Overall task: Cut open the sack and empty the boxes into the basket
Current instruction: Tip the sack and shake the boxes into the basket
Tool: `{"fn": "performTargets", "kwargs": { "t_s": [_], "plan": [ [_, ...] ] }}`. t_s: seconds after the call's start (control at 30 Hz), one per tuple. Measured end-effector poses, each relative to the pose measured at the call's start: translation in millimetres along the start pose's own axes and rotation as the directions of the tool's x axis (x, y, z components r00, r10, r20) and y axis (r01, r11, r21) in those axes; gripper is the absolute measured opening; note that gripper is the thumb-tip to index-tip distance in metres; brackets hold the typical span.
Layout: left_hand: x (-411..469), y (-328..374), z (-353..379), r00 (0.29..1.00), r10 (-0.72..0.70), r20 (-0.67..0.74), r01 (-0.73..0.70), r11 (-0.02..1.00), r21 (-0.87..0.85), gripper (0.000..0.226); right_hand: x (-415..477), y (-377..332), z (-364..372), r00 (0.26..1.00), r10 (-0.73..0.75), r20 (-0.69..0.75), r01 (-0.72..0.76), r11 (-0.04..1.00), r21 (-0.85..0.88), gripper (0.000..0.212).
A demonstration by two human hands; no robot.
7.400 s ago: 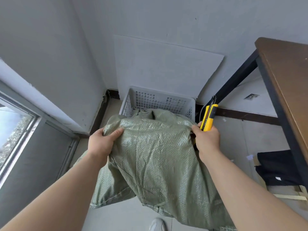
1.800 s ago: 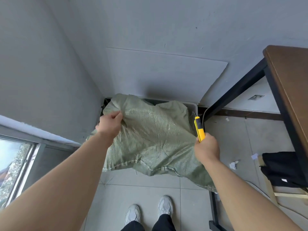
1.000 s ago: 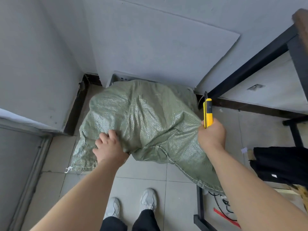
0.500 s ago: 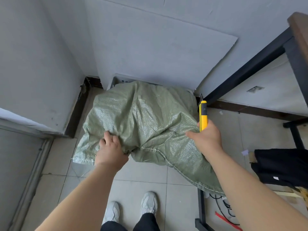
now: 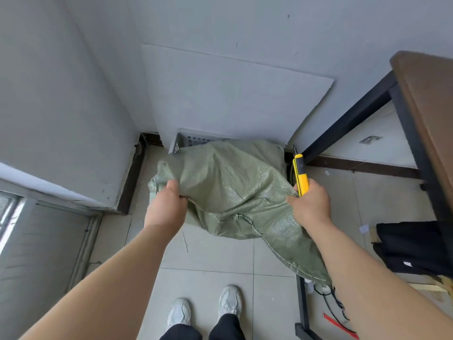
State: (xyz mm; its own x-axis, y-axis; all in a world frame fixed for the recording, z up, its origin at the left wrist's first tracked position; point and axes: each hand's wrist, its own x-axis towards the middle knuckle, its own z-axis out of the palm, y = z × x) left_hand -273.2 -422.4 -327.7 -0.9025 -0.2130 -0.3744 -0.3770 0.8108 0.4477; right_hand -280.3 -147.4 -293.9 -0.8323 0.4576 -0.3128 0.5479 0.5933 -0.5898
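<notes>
A green woven sack (image 5: 235, 187) is draped over a grey plastic basket (image 5: 186, 141) that stands on the floor against the wall. Only the basket's far left corner shows. My left hand (image 5: 166, 207) grips the sack's left side, bunching the fabric. On the sack's right side my right hand (image 5: 310, 204) pinches the fabric while also holding a yellow utility knife (image 5: 301, 174), blade end pointing up and away. No boxes are visible; the sack hides the inside of the basket.
A grey board (image 5: 232, 99) leans on the wall behind the basket. A brown table (image 5: 426, 104) with a black frame stands at right, dark cloth (image 5: 411, 246) and cables (image 5: 335, 305) under it. My shoes (image 5: 203, 310) are on the tiled floor below.
Both hands have lifted the near part of the sack off the floor and bunched it up. The left hand moved up and away, and the basket's far left corner shows more.
</notes>
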Motion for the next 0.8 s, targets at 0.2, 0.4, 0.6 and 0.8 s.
{"fn": "performTargets", "kwargs": {
  "t_s": [0.2,0.4,0.6,0.8],
  "plan": [
    [-23.6,41.6,-104.0,0.983,0.057,-0.177,-0.072,0.994,-0.08,0.007,-8.1,-55.7,-71.0,0.999,-0.019,-0.037,0.022,0.998,0.064,0.014],
    [-31.1,80.8,-143.4,0.988,0.078,-0.132,-0.084,0.996,-0.04,0.009,-9.3,-97.3,-99.8,0.998,-0.065,-0.002,0.065,0.994,0.084,0.015],
    [-28.8,93.1,-153.7,0.995,0.025,-0.094,-0.027,0.999,-0.023,0.013,-8.7,-99.6,-100.3,0.999,-0.019,0.037,0.018,0.999,0.032,0.012],
    [-19.1,110.4,-188.0,0.972,0.061,-0.225,-0.082,0.993,-0.087,0.036,3.4,-128.7,-138.4,0.996,-0.078,-0.03,0.081,0.993,0.086,0.013]
  ]
}}
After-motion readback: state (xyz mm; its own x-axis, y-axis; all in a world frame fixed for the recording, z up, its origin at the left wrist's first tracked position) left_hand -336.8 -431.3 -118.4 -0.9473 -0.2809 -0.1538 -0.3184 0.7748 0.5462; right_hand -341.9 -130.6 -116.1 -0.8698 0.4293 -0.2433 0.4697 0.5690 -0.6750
